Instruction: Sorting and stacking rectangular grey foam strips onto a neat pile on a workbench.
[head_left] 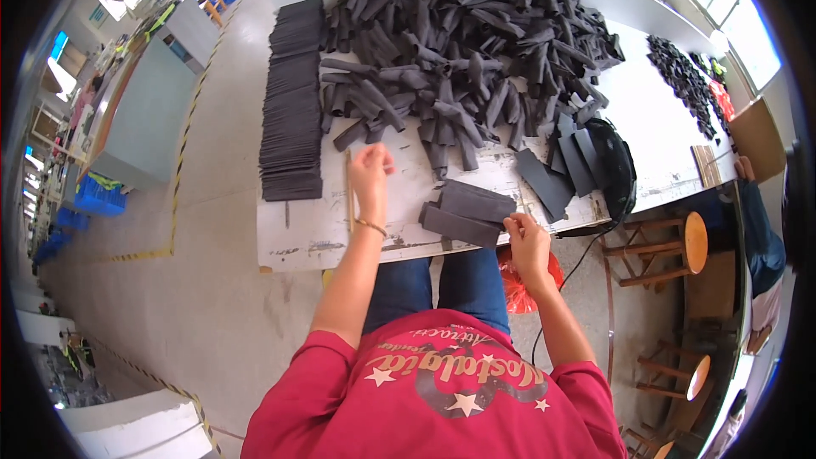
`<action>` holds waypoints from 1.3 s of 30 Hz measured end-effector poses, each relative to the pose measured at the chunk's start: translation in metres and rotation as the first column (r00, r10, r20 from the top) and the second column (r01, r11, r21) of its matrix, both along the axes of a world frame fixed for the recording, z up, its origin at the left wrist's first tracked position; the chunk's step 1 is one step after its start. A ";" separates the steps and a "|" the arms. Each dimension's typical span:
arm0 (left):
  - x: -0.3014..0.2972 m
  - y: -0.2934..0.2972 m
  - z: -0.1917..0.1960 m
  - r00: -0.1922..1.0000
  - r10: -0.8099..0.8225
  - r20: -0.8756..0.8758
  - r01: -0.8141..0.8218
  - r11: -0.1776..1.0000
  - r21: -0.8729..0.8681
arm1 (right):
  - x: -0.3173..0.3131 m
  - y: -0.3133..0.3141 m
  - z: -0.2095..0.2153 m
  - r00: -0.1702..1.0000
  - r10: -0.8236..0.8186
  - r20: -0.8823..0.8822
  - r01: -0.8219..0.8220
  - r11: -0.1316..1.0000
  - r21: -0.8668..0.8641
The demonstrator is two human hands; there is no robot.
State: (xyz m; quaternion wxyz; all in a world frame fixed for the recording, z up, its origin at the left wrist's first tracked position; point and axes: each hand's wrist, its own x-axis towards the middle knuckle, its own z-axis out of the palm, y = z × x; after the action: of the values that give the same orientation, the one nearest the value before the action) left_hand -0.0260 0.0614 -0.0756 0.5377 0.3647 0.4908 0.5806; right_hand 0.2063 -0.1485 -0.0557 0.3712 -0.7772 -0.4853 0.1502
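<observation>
My right hand (529, 243) pinches the right end of the dark grey fabric pieces (466, 211) that lie flat and overlapping near the table's front edge. My left hand (372, 172) is over the table just in front of the rolled pieces, its fingers loosely bent and a little apart, with nothing seen in it. Behind both hands spreads a big heap of curled dark grey fabric pieces (476, 25). Along the table's left side runs a long, neat row of stacked flat pieces (293, 110). A thin stick (349, 191) lies beside my left wrist.
At the right, a round black device (616, 161) with a cord has more flat dark pieces (548, 183) against it. Small dark scraps (684, 81) lie farther right on the white table (297, 238). Wooden stools (695, 243) and a red plastic bag (518, 285) are below. Another person (761, 238) is at far right.
</observation>
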 end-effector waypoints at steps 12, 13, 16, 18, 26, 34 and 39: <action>0.056 0.083 -0.010 0.724 0.292 -0.625 -0.296 0.950 0.101 | 0.092 0.055 -0.038 0.635 0.149 0.758 0.065 0.967 -0.245; 0.058 0.084 -0.010 0.746 0.293 -0.598 -0.307 0.948 0.082 | 0.096 0.052 -0.042 0.635 0.147 0.759 0.065 0.968 -0.242; 0.043 0.089 -0.019 0.795 0.340 -0.503 -0.337 0.936 0.100 | 0.085 0.057 -0.040 0.549 0.266 0.792 0.056 0.934 -0.353; 0.042 0.088 -0.020 0.862 0.305 -0.405 -0.303 0.951 0.071 | 0.093 0.055 -0.047 0.564 0.193 0.803 0.042 0.964 -0.261; 0.025 0.019 0.026 0.875 -0.187 0.446 0.279 0.949 -0.149 | 0.068 0.057 0.029 0.995 -0.084 0.051 0.056 0.913 0.404; 0.006 -0.011 0.031 0.694 -0.244 0.678 0.484 0.854 -0.188 | -0.022 0.042 0.063 0.887 0.401 0.227 -0.447 0.868 0.215; 0.009 -0.034 0.052 0.685 -0.259 0.681 0.496 0.850 -0.176 | -0.043 0.039 0.072 0.895 0.390 0.215 -0.438 0.858 0.267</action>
State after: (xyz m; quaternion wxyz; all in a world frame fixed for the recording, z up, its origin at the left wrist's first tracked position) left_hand -0.0167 0.0270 -0.0236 0.8357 0.1409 0.2864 0.4469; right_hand 0.1628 -0.1095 0.0160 0.4086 -0.5958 -0.6857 0.0885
